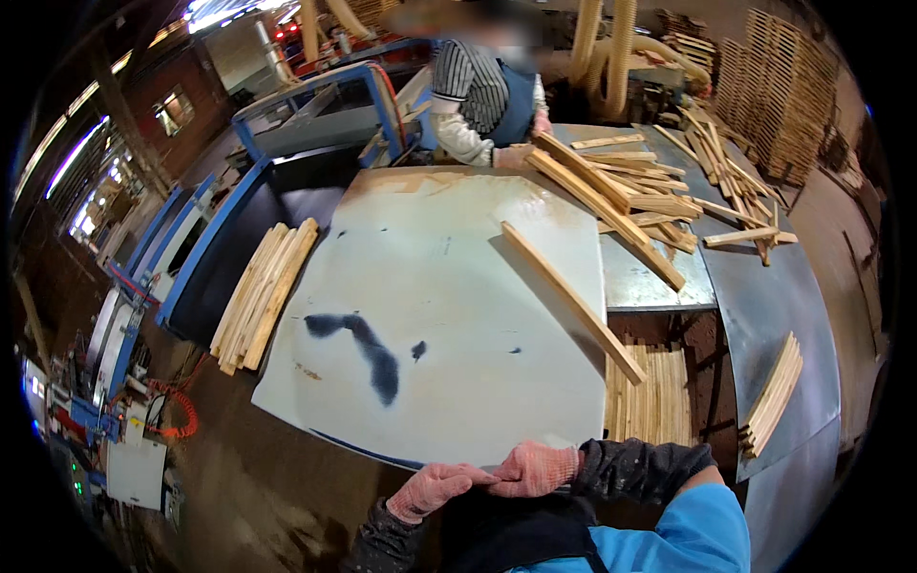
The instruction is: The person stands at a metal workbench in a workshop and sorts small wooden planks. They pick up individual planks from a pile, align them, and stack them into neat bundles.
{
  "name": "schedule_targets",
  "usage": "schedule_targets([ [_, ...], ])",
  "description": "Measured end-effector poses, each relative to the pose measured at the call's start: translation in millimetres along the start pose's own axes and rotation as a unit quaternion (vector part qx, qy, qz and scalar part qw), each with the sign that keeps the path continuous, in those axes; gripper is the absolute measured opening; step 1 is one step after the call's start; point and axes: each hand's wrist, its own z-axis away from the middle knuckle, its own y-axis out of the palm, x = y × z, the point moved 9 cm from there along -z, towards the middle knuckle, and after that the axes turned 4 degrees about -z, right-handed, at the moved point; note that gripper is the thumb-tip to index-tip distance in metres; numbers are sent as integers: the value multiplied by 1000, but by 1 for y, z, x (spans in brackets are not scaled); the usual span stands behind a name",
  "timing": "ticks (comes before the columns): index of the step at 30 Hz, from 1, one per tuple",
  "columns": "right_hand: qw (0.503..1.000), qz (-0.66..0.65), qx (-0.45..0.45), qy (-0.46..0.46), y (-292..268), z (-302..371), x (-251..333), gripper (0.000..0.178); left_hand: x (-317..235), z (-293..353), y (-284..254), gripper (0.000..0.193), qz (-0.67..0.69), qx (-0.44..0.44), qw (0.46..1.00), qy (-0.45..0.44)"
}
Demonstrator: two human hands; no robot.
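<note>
Far to your left stands a blue machine frame, and against the bench's left edge lies a stack of thin wooden slats, well apart from both of your hands. The bench itself is a pale sheet with a dark smear on its left half.

At the near edge, your left hand sits in a pink knit glove, its fingers stretched out toward the other hand and grasping nothing that shows. Your right hand (also pink-gloved) touches those fingertips; its fingers are curled loosely, and you cannot tell whether they pinch anything.

The nearest piece of stock is the long wooden strip, lying diagonally on the bench's right half with its lower end hanging past the edge, apart from your hands. Below it, more slats lie side by side on a lower level. Farther right, a loose pile of strips covers the metal surface, where another person's gloved hand rests on one. A small bundle of slats lies at the far right.
</note>
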Motion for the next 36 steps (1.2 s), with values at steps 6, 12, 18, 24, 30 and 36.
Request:
schedule_targets([
  [6, 993, 84, -57, 55, -32, -13, -12, 36, -42, -12, -27, 47, -30, 64, 996, 55],
  [12, 966, 131, -178, 131, -47, -56, -10, 42, -39, -39, -72, 41, -25, 5, 997, 71],
  [18, 959, 107, -151, 214, -32, -77, -35, 40, -33, -30, -94, 39, 3, 33, 997, 74],
  [24, 968, 17, -188, 166, -28, -84, -28, 35, -23, -32, -117, 47, 11, 51, 997, 53],
  [30, 981, 72, -126, 129, -31, -89, -30, 30, -48, -19, -109, 48, 15, 150, 988, 25],
  [36, 969, 120, -127, 176, -49, -72, -47, 44, -50, -31, -119, 48, 57, 160, 985, -5],
])
